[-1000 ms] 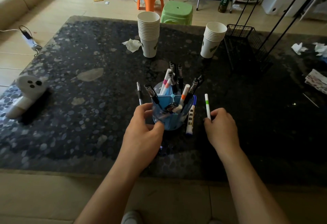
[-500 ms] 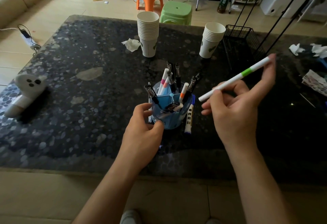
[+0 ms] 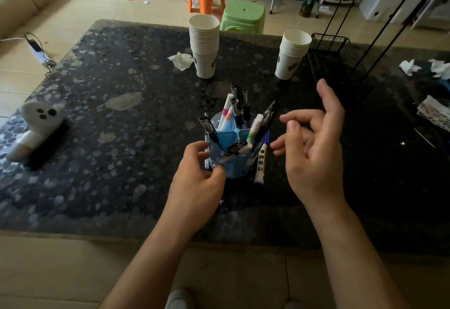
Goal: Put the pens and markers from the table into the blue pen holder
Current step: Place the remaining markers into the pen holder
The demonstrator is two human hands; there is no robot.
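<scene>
The blue pen holder (image 3: 239, 166) stands on the dark table (image 3: 121, 126) near its front edge, with several pens and markers upright in its compartments. A white marker with a green band (image 3: 254, 129) leans in its right side. My left hand (image 3: 198, 182) grips the holder's left wall. My right hand (image 3: 314, 147) hovers just right of the holder, fingers spread and nothing in them. A white and blue marker (image 3: 261, 162) lies on the table against the holder's right side. A thin silver pen (image 3: 206, 155) lies at the holder's left, partly hidden by my left fingers.
Two stacks of paper cups (image 3: 204, 45) (image 3: 291, 55) stand behind the holder. A black wire basket (image 3: 333, 65) sits at the back right, crumpled tissues (image 3: 181, 61) near the left stack. A white ghost-shaped object (image 3: 36, 126) lies at the left edge. Stools stand on the floor beyond.
My right hand lifted the green-banded white marker from the table, carried it over the holder and let it go; it now stands in the holder. My left hand stayed on the holder.
</scene>
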